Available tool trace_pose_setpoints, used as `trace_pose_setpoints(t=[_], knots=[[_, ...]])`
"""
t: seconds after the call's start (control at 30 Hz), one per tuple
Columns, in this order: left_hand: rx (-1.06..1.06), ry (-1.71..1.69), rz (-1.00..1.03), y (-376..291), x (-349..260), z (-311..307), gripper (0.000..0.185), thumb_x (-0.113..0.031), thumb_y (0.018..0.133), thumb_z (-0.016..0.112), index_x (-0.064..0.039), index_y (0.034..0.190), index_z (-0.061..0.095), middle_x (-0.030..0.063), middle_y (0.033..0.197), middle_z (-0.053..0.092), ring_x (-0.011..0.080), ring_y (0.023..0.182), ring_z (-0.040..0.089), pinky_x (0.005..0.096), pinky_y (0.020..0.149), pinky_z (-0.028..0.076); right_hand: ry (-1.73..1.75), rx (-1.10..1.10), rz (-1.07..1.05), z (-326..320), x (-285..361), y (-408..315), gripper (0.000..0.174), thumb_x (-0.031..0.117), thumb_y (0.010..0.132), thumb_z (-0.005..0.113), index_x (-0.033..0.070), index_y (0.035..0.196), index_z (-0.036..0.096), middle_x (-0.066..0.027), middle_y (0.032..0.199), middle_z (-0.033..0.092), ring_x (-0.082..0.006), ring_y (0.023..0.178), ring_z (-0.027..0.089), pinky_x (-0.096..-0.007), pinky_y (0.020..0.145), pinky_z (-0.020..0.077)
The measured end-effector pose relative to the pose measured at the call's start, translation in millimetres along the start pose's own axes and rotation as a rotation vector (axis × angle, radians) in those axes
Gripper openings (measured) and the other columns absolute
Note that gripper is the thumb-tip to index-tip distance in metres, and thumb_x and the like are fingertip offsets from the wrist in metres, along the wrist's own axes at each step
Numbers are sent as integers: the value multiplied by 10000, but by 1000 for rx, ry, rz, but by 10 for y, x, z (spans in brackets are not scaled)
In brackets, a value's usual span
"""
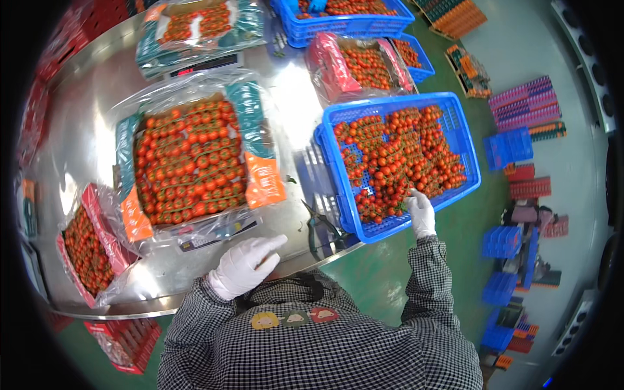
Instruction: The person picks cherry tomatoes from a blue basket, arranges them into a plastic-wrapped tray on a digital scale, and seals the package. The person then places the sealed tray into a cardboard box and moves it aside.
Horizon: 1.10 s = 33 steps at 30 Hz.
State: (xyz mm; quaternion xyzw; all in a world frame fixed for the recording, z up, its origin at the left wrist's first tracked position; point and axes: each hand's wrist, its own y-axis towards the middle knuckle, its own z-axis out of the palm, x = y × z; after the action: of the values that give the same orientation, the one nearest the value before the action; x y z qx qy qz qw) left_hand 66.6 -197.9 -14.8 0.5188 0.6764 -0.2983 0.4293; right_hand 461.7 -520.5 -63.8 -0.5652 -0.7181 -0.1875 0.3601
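Observation:
My left hand [248, 265], in a white glove, hovers near the table's front edge with thumb and fingers apart and nothing in it. My right hand [420, 212], also gloved, reaches over the near rim of a blue plastic crate [348, 207]. Its fingertips meet vine cherry tomatoes [390, 161] heaped inside; whether they grip a stem is hidden. Left of the crate, a cardboard box [251, 122] with a plastic liner holds tomato trusses [190, 161] in rows. It stands on a digital scale [219, 236]. Dark-handled shears [319, 226] lie between box and crate.
A pink box of tomatoes [87, 251] leans at the left of the steel table [83, 146]. Another pink box [336, 66] and a second lined box [151, 53] stand farther back. Beyond, a co-worker's blue-gloved hand [317, 5] is in a blue crate [336, 29].

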Motion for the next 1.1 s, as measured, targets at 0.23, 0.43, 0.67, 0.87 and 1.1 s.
trace_pose_setpoints(t=[0.23,0.43,0.67,0.87,1.1], knots=[[132,73,-104,709,-211,585,370,-127,954,615,-77,1320,631,143,1174,691,312,1074,655,392,948,518,-289,382,63,-115,-89,425,323,165,1007,596,46,1303,648,-119,1030,725,-180,905,679,-309,832,528],[135,62,-89,1166,-294,871,391,-71,928,632,-69,1319,633,123,1149,704,300,1023,659,390,903,518,-442,687,-475,415,-172,723,355,130,975,559,14,1310,584,-206,1184,682,-379,1092,656,-461,962,520],[108,75,-111,1363,-357,985,388,-62,916,638,-62,1304,636,127,1120,713,315,1021,664,398,902,527,-306,496,94,1683,-348,879,474,190,999,565,5,1426,477,-214,1360,598,-331,1287,561,-382,1083,432],[92,85,-173,1342,-292,891,390,-56,918,638,-62,1309,636,126,1135,708,301,1019,668,384,898,533,-446,473,40,1366,-523,769,514,213,1002,534,-13,1455,443,-194,1212,678,-343,1155,634,-390,1020,472],[65,72,-156,1313,-159,851,379,-88,938,631,-56,1315,630,128,1160,705,303,1049,668,390,924,532,-661,804,-188,970,-464,760,527,150,969,561,-15,1454,440,-250,1291,563,-362,1209,562,-433,1036,462]])
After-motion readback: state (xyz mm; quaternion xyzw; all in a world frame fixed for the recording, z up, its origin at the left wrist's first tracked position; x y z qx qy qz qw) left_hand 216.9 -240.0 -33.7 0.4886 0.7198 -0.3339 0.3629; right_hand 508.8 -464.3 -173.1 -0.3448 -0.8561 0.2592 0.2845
